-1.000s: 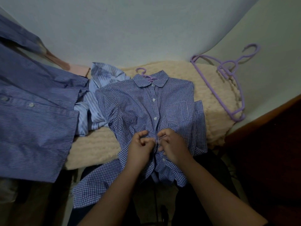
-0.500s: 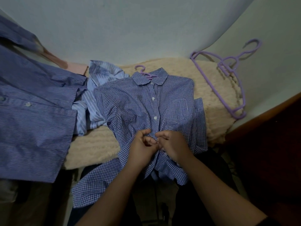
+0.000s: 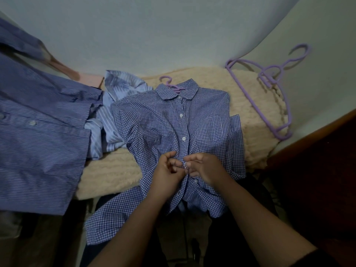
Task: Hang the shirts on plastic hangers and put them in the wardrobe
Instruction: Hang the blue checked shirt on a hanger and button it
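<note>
Three shirts lie across a cream knitted blanket [image 3: 115,174] that gives them a soft, flat working surface. The largest, a dark striped shirt [image 3: 38,143], is spread out on the left with its hem hanging over the blanket's near edge; it looks set aside for its own turn. Just right of it sits a crumpled pale striped shirt [image 3: 115,105], bunched between the other two. The task's current garment, a blue gingham shirt [image 3: 163,128], lies face up in the middle of the blanket, collar away from the person and tail draping off the near edge toward them, which puts the placket within easy reach. A purple hanger hook [image 3: 169,83] pokes out of its collar, so it appears to be on a hanger already, and the upper buttons are done up. Spare purple hangers [image 3: 269,89] rest at the blanket's right end, well apart from the work. The left hand [image 3: 165,174] and the right hand [image 3: 206,168] meet at the placket, fingers curled and pinching the cloth on either side of a small white button [image 3: 185,166], likely fastening it so the shirt keeps on its hanger.
</note>
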A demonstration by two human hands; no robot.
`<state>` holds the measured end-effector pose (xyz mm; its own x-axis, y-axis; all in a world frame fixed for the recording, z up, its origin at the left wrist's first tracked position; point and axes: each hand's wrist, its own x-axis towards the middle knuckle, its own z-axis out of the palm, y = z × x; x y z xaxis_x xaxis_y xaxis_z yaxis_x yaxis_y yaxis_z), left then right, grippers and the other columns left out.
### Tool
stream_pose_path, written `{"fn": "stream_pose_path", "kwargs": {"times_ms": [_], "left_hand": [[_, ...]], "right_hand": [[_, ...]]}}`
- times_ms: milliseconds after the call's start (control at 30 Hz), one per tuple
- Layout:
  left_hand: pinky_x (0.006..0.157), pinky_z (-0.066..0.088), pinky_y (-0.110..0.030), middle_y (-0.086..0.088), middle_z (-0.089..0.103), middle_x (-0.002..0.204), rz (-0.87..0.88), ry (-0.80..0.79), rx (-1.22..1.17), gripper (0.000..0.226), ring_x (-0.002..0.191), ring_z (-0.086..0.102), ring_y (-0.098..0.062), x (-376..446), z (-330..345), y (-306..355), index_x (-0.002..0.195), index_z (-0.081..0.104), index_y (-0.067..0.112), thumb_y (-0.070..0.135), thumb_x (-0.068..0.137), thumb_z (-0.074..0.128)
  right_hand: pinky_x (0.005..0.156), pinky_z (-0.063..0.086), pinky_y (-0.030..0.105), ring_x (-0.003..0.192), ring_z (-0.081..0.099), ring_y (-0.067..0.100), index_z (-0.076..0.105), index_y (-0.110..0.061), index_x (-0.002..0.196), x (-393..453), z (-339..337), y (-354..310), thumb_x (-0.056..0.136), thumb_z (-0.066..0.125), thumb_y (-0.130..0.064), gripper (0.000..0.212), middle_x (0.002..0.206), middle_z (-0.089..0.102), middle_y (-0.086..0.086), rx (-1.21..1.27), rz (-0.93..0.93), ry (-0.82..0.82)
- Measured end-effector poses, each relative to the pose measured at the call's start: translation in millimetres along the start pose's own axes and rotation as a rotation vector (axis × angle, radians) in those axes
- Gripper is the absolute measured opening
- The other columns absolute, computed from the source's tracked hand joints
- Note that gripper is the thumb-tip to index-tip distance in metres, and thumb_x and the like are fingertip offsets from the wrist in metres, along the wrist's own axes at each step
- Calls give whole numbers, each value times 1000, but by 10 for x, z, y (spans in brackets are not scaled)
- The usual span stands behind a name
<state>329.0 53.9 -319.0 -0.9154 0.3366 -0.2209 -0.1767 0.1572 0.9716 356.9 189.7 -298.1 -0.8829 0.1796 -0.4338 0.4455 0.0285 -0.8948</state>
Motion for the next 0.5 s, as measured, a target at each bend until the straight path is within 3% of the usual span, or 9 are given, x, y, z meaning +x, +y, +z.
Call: {"fn": "stream_pose_path", "kwargs": {"times_ms": [167, 500], "left_hand": [[72, 55, -26, -6, 62, 96, -11, -19, -11, 52, 78, 63, -17, 59, -21, -11, 119, 45, 21, -8, 81, 66], [66, 48, -24, -4, 61, 88, -103, -93, -124, 50, 76, 57, -16, 132, -54, 2, 123, 44, 13, -10, 83, 63]], "right_hand": [[66, 53, 23, 70, 58, 11, 64, -6, 102, 4, -8, -1, 92, 54, -2, 15, 76, 62, 2, -27, -20, -6], [59, 54, 28, 66, 60, 14, 68, -13, 90, -2, -11, 8, 89, 60, -2, 13, 72, 64, 7, 111, -37, 38]]}}
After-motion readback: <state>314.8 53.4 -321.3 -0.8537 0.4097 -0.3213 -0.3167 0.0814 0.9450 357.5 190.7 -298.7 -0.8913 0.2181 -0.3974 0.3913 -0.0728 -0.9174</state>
